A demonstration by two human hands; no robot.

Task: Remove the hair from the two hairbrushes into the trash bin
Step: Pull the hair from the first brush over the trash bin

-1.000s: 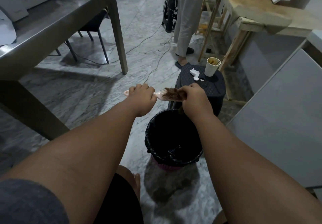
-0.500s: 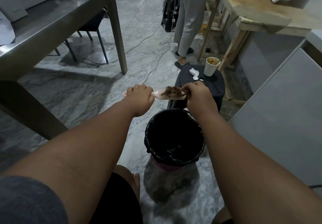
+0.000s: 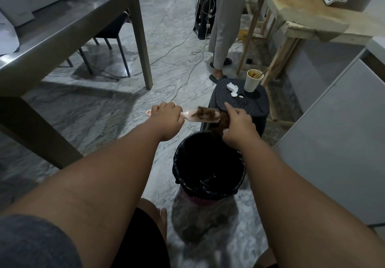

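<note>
My left hand (image 3: 166, 116) grips the handle of a pink hairbrush (image 3: 192, 117), held level above the far rim of the trash bin (image 3: 177, 163), which is lined with a black bag. A patch of brown hair (image 3: 205, 113) still lies on the bristles. My right hand (image 3: 239, 125) is at the brush's tip, index finger pointing out, and pinches a clump of brown hair (image 3: 221, 125) that hangs down over the bin's far edge. Only one brush is in view.
A black stool (image 3: 261, 106) behind the bin carries a paper cup (image 3: 253, 81) and white scraps. A person's legs (image 3: 223, 28) stand beyond it among floor cables. A grey table (image 3: 68, 30) is at left, a wooden bench (image 3: 302, 15) and a grey cabinet (image 3: 337, 142) at right.
My right hand has pulled a clump of hair off the brush, down and to the right. The brush head shows more bare bristles. My left hand holds steady.
</note>
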